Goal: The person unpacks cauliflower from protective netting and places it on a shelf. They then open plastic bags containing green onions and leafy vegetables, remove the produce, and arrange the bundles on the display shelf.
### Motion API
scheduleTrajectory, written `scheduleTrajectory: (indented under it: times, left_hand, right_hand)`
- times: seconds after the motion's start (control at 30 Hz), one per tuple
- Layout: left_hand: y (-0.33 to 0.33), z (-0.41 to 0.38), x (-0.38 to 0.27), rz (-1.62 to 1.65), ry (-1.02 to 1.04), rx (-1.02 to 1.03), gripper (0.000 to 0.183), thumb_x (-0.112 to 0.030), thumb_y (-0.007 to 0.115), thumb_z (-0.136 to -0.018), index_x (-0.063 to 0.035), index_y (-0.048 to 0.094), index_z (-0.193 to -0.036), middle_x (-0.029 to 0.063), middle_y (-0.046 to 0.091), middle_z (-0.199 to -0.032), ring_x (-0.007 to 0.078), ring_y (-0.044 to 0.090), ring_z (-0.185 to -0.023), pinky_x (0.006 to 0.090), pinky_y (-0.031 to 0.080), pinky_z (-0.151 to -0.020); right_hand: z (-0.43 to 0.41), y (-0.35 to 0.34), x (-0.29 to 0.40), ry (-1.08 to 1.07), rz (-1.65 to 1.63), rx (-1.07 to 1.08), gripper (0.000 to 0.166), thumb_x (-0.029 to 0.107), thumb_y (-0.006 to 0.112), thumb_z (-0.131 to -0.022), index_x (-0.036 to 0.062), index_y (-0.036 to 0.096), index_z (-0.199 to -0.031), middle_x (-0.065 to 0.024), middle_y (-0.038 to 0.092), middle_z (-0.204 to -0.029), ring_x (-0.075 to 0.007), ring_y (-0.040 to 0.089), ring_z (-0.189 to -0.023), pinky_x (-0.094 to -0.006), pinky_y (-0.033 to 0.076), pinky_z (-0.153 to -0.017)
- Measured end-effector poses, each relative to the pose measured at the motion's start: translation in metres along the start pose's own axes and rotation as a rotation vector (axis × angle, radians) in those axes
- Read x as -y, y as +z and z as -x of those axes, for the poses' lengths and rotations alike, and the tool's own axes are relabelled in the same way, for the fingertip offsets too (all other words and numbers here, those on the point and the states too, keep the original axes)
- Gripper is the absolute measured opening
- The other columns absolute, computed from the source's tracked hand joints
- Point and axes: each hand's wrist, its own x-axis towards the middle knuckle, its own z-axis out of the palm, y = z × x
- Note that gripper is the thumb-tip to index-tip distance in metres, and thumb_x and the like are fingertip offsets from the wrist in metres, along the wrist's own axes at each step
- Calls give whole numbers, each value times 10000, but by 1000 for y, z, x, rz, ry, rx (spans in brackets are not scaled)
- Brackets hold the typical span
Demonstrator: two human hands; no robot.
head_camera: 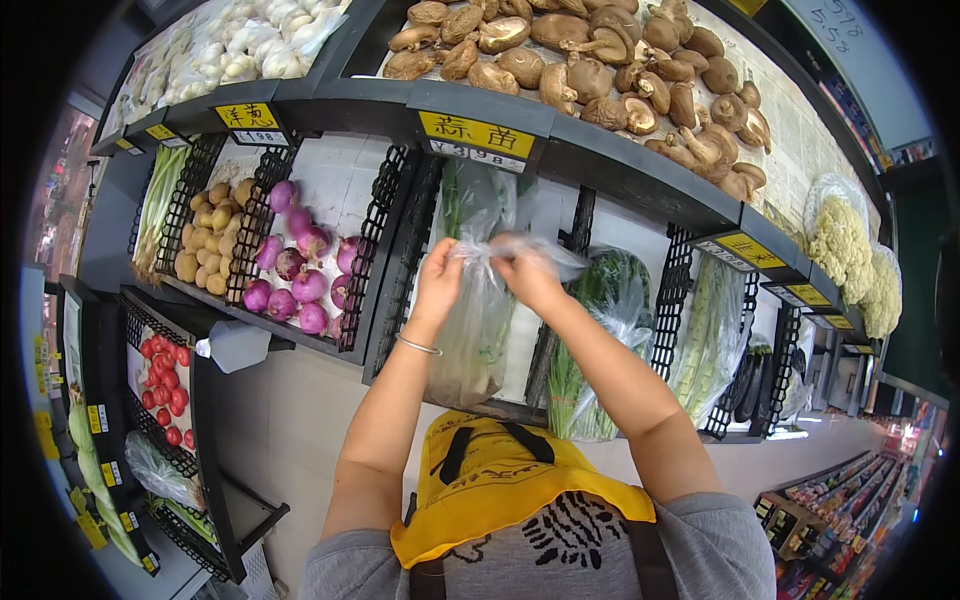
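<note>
A clear plastic bag (471,341) of long green vegetables rests in a shelf compartment in front of me. Its neck is gathered and twisted between my hands. My left hand (441,281) pinches the gathered plastic from the left side. On the right, my right hand (529,274) grips the same neck, slightly blurred, with loose film trailing beyond its fingers. Leafy green stalks (451,199) show behind the bag's upper part. Close to my right forearm lies another bag of greens (600,330).
Purple onions (309,285), potatoes (214,232) and scallions (161,195) fill compartments to the left, split by black mesh dividers (382,214). Shiitake mushrooms (592,75), garlic (251,45) and cauliflower (840,232) lie on the upper shelf. Bagged stalks (705,337) and eggplants (752,382) are rightward; tomatoes (163,379) lower left.
</note>
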Motion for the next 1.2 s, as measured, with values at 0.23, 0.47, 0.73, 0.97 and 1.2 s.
scheduleTrajectory:
  times: [0.23,0.47,0.73,0.97,1.2]
  left_hand:
    - [-41,3,2,-220,1,-176,165,-126,489,-906,-5,577,-837,-22,553,-716,54,456,-643,214,392,-600]
    - [-4,18,-61,-1026,694,-205,421,-64,615,-680,-98,533,-1092,109,522,-1113,305,400,-1132,420,282,-1001]
    - [-28,-22,-12,-383,300,-257,95,-109,599,-826,-59,534,-872,41,571,-682,152,545,-657,274,435,-638]
    - [-21,6,-50,-454,340,-395,117,-76,568,-836,-37,521,-936,59,586,-870,157,559,-771,279,445,-694]
    - [14,-7,-34,-746,413,-63,193,-77,640,-760,-43,554,-930,82,579,-808,207,553,-763,320,438,-685]
  right_hand:
    - [12,-22,-24,184,-157,-65,147,36,556,-778,50,626,-907,-110,595,-858,-259,585,-706,-321,465,-625]
    - [15,-17,5,136,-425,-91,198,-36,496,-783,33,611,-929,-102,575,-858,-238,554,-695,-294,446,-643]
    - [19,-28,-27,26,-114,-115,102,-34,480,-745,5,553,-806,-149,547,-828,-315,543,-765,-343,448,-697]
    - [34,-28,-32,461,-723,7,64,24,563,-768,26,505,-797,-30,484,-802,-117,462,-723,-242,394,-657]
    - [28,-22,-23,348,-562,37,182,93,637,-777,36,474,-721,-7,446,-773,-97,419,-703,-230,362,-624]
